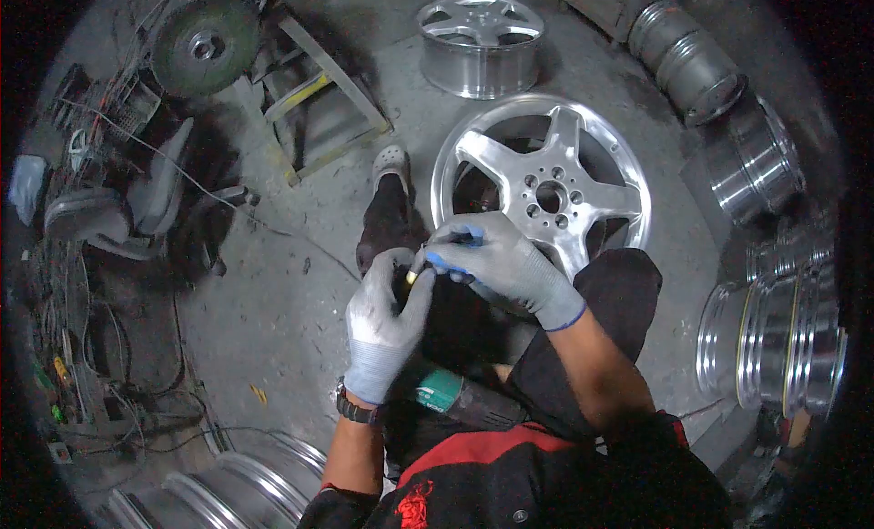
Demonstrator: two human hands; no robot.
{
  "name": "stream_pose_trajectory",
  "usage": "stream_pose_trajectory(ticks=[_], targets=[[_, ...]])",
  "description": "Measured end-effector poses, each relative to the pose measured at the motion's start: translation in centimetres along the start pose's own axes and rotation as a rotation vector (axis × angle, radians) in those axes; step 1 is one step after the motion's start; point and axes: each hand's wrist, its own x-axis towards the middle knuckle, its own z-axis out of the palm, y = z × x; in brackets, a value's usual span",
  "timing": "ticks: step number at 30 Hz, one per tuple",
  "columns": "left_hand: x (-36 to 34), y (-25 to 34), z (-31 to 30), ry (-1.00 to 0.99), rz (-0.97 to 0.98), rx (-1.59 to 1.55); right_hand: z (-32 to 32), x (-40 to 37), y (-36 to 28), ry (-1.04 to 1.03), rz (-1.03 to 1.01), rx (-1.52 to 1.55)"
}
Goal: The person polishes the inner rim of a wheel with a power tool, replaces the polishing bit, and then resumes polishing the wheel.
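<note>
Both my hands wear grey gloves and meet in front of my lap. My left hand (pixel 387 315) pinches a small narrow piece with a pale yellow band (pixel 412 277) between thumb and fingers. Close against it, my right hand (pixel 505 260) has its fingers curled inward, with blue showing at the fingertips; what they grip is mostly hidden. Across my lap lies a green and black power tool (pixel 440 391). Just beyond my right hand a polished five-spoke alloy wheel (pixel 583 201) lies face up.
Another wheel (pixel 481 69) lies farther ahead. Several rims (pixel 751 342) stand along the right, and more ribbed rims (pixel 218 493) are at lower left. A metal stand (pixel 314 96) is beside a large round disc (pixel 205 45). A cable (pixel 273 227) crosses the floor; a chair (pixel 100 215) is left.
</note>
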Motion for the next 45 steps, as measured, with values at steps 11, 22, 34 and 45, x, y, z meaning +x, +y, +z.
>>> stream_pose_trajectory(ticks=[11,22,34,45], targets=[[-0.1,0.2,0.0,-0.01,-0.015,0.052,-0.2,0.2,1.0,0.019,-0.104,-0.125],[-0.1,-0.1,0.0,-0.025,0.047,0.046,-0.4,0.2,0.1,0.078,-0.313,-0.31],[-0.1,0.2,-0.9,-0.067,-0.021,-0.096,-2.2,1.4,1.4,0.233,-0.459,-0.618],[-0.5,0.2,-2.2,-0.14,-0.152,-0.25,-0.1,3.0,-2.1,0.219,-0.648,-0.472]])
